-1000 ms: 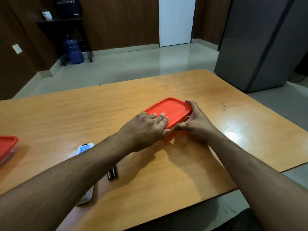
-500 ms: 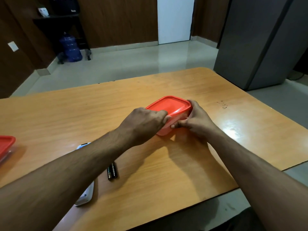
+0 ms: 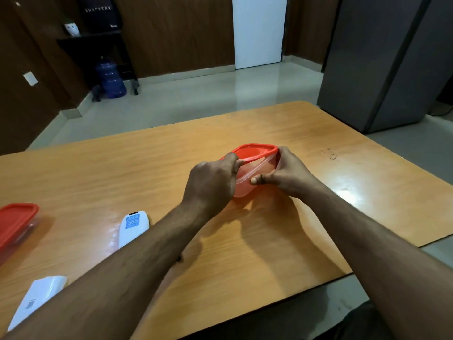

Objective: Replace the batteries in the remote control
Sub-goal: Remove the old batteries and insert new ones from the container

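A clear plastic container (image 3: 247, 184) with a red lid (image 3: 255, 150) sits mid-table. My left hand (image 3: 210, 182) grips the lid's near edge and holds it tilted up off the container. My right hand (image 3: 286, 174) grips the container's right side, thumb on its rim. A white remote (image 3: 133, 228) lies face down at the left, partly under my left forearm. A second white piece (image 3: 36, 299), with a small label, lies at the lower left. The batteries are hidden behind my left forearm, apart from a dark tip (image 3: 179, 259).
A second red-lidded container (image 3: 14, 223) sits at the table's (image 3: 306, 148) left edge. Beyond the table are a grey cabinet (image 3: 382, 62) at the right, a blue water jug (image 3: 110, 79) under a dark shelf, and a white door.
My left hand went from resting flat on the lid to gripping its edge and lifting it, so the lid now stands tilted open. The camera view shifted, showing more of the remote.
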`<act>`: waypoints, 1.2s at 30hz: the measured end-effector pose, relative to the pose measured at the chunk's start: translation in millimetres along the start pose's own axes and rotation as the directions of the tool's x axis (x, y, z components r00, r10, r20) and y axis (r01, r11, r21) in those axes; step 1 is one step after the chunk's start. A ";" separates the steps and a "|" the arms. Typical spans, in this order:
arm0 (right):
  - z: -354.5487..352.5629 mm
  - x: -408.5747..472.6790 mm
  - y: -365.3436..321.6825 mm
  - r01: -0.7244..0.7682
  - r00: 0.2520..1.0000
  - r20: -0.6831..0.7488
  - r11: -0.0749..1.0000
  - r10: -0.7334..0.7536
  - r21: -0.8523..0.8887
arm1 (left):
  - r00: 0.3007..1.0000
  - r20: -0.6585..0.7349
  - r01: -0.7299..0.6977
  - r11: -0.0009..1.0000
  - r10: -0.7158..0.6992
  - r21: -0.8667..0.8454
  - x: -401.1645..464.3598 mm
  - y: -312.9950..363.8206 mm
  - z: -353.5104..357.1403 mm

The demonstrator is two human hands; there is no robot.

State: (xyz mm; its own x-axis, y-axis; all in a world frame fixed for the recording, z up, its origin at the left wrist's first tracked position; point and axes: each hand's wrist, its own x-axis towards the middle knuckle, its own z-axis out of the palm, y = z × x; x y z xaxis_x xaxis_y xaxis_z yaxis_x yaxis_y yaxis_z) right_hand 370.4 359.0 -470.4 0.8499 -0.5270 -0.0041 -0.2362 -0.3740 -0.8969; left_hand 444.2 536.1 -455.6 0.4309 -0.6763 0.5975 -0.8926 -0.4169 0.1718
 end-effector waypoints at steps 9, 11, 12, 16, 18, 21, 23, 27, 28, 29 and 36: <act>-1.3 -7.5 -5.7 -0.098 0.985 0.167 0.955 0.052 0.280 | 0.995 0.006 -0.099 0.992 0.099 0.078 -14.7 6.7 2.8; 2.3 -8.1 -7.0 -0.100 0.988 0.144 0.952 0.060 0.291 | 0.994 -0.009 -0.111 0.991 0.112 0.076 -14.9 7.1 1.8; 4.2 -8.0 -7.5 -0.103 0.990 0.126 0.946 0.068 0.306 | 0.993 -0.012 -0.114 0.991 0.115 0.074 -15.2 7.7 1.3; 11.0 -8.2 -8.9 -0.137 0.990 0.036 0.917 0.134 0.373 | 0.989 0.029 -0.151 0.983 0.148 0.101 -10.5 3.5 -1.1; 11.9 -9.8 -10.3 -0.156 0.987 0.020 0.916 0.160 0.371 | 0.981 0.069 -0.187 0.976 0.180 0.114 -7.5 2.6 -3.0; 12.5 -11.4 -10.2 -0.176 0.982 -0.001 0.913 0.189 0.368 | 0.976 0.036 -0.219 0.970 0.216 0.104 0.2 4.3 -11.0; 13.8 -11.2 -8.1 -0.190 0.977 -0.029 0.926 0.211 0.326 | 0.993 -0.065 -0.097 0.994 0.100 0.051 12.5 -1.0 -19.0; 17.8 -7.7 -5.8 -0.206 0.970 -0.093 0.962 0.225 0.177 | 0.967 -0.137 0.213 0.976 -0.216 -0.034 36.4 -26.3 -25.2; 17.8 -6.3 -6.5 -0.201 0.970 -0.112 0.971 0.215 0.127 | 0.950 -0.112 0.285 0.957 -0.290 -0.062 37.8 -33.6 -23.5; 17.2 -5.5 -7.0 -0.197 0.969 -0.130 0.976 0.208 0.096 | 0.923 -0.085 0.369 0.925 -0.376 -0.091 38.5 -42.6 -20.8; 12.8 -3.3 -3.0 -0.205 0.970 -0.139 0.979 0.200 -0.019 | 0.585 0.150 0.809 0.560 -0.797 -0.180 23.1 -107.6 -0.6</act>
State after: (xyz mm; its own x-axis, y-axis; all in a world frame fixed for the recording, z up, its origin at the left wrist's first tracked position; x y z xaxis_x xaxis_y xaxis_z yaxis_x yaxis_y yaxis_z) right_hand 374.3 371.6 -473.3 0.7113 -0.6923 -0.1218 -0.4139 -0.2725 -0.8686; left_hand 550.1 565.7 -459.9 0.9833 -0.1548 0.0952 -0.1754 -0.6711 0.7203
